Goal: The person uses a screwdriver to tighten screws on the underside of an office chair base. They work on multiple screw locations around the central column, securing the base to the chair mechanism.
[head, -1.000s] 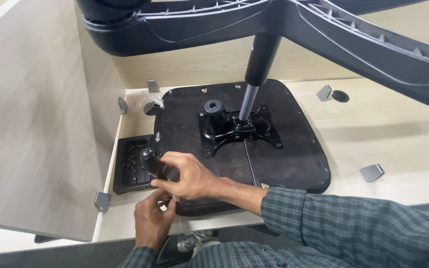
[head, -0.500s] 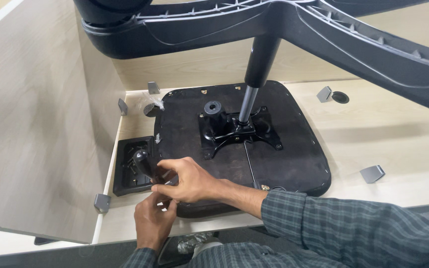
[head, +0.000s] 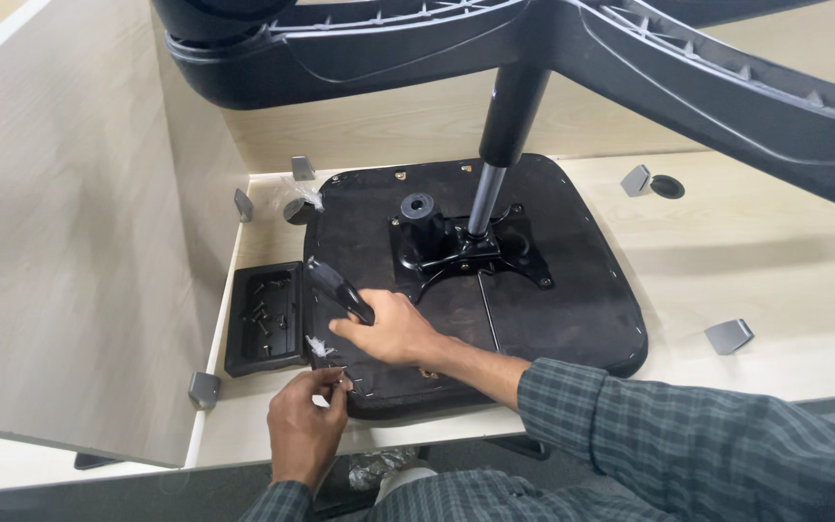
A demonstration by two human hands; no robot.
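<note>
Right hand (head: 393, 329) reaches across seat underside (head: 553, 280) — fingers clamped on black handle (head: 337, 288); left hand (head: 306, 425) pinches small screw (head: 342, 383).

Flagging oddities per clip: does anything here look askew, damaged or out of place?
The upturned chair seat overhangs the desk's near edge, and a torn scrap of clear plastic clings to it. Otherwise nothing stands out.

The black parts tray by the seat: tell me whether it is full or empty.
Neither: the black tray holds a scatter of small dark screws, with much bare floor showing between them. It lies flat beside the upturned seat.
</note>
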